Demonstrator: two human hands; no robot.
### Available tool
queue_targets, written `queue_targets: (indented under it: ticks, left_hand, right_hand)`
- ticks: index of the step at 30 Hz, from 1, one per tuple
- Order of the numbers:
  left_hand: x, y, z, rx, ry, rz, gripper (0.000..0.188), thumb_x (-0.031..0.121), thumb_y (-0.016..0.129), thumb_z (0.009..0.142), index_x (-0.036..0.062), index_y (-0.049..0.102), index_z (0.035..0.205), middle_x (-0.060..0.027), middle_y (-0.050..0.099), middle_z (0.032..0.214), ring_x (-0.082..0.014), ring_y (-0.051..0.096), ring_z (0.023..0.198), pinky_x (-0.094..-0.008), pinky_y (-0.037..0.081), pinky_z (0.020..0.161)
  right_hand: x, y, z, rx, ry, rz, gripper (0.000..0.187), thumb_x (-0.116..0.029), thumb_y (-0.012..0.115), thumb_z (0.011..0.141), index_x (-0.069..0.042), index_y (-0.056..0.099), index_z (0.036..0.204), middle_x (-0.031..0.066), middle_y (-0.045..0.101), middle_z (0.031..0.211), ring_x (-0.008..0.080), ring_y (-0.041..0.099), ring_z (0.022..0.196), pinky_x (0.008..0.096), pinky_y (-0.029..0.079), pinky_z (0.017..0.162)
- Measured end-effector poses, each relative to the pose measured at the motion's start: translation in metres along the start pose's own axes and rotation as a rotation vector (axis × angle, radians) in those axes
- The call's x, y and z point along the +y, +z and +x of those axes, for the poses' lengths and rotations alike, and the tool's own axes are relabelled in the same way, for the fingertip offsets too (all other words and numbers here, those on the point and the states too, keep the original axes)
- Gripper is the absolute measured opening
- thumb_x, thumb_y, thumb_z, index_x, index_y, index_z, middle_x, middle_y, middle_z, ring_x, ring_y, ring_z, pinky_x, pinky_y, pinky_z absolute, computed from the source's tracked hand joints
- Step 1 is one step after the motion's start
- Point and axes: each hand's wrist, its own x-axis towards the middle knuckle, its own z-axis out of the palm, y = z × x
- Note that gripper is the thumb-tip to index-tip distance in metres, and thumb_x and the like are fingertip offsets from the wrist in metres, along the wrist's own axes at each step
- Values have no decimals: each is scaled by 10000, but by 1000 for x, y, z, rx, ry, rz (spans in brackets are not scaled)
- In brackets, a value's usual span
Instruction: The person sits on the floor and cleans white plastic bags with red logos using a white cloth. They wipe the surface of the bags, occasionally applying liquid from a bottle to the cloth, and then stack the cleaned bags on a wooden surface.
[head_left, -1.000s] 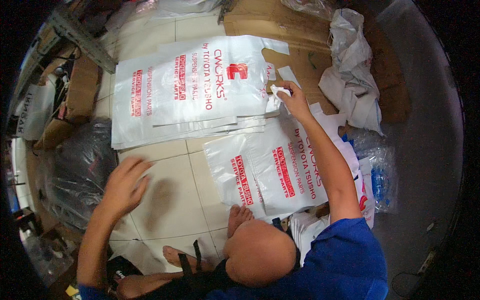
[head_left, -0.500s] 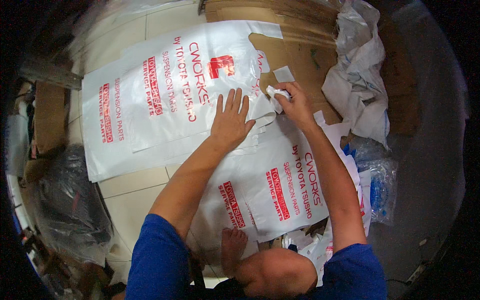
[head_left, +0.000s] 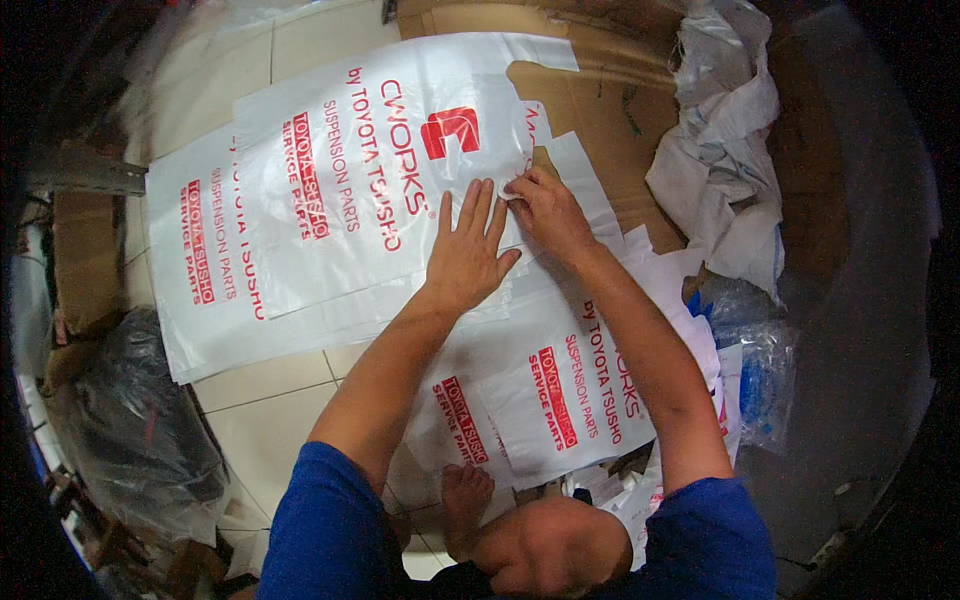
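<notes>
Lying flat on a white printed sheet point(head_left: 372, 170), the left hand point(head_left: 465, 255) spreads its fingers, straight and slightly apart, gripping nothing. The right hand point(head_left: 548, 215) is just beside it, its fingers pinched together on a small white piece point(head_left: 508, 192) at the sheet's right side – mostly hidden, so I cannot tell whether it is a loose scrap or part of the sheet.

The sheet lies on top of other white sheets, over the tiled floor point(head_left: 265, 410) and partly over brown cardboard point(head_left: 610, 95). Its print is all red and runs sideways: a blocky emblem point(head_left: 435, 142) near the right edge, then a line of large capitals, smaller lines, and a red label box point(head_left: 303, 170) with pale lettering. A sheet underneath point(head_left: 165, 230) shows the same kind of print at the left, and red handwriting point(head_left: 529, 122) shows at the curved notch.

Nearer the person, more sheets point(head_left: 515, 345) carry matching red lettering and boxes, with a bare foot point(head_left: 467, 497) at their lower edge. To the right are a crumpled white sack point(head_left: 718, 150) and a clear plastic packet point(head_left: 765, 375) with blue in it.
</notes>
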Motion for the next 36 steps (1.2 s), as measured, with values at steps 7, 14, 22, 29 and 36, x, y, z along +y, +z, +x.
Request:
queue_targets:
  ticks: [7,14,22,29,36]
  left_hand:
    - [1,-1,0,0,-4,-21,703,446,479,898,-18,316,1401,-236,210,1491,-338,123,1417,-559,91,1121]
    - [1,-1,1,-14,-41,-29,735,464,487,889,-17,293,1410,-240,183,1498,-350,119,1415,-564,88,1119]
    - [3,-5,-4,21,-64,-64,749,466,506,881,-20,289,1408,-251,171,1496,-367,111,1413,-590,90,1106]
    - [5,-6,-1,3,-9,-64,696,467,494,890,78,298,1433,-232,157,1509,-352,99,1419,-610,84,1096]
    - [-3,-6,-7,7,-36,-52,685,470,496,892,94,309,1432,-222,160,1511,-344,106,1418,-613,92,1093]
  right_hand:
    - [22,12,23,104,35,20,129,-64,632,794,-22,649,915,149,608,903,341,604,860,407,487,748]
    - [48,-8,70,60,73,44,143,-97,637,799,-20,657,918,169,617,951,360,601,874,431,472,784]
    - [5,4,36,13,69,-74,114,-81,597,799,-34,652,887,193,604,975,376,597,896,462,471,780]
    - [69,-27,104,147,299,-16,158,-70,634,794,-4,661,936,194,632,913,363,614,913,404,484,782]
    - [-9,6,46,-28,53,-100,175,-119,611,821,-12,658,951,206,619,1011,383,602,904,431,472,821]
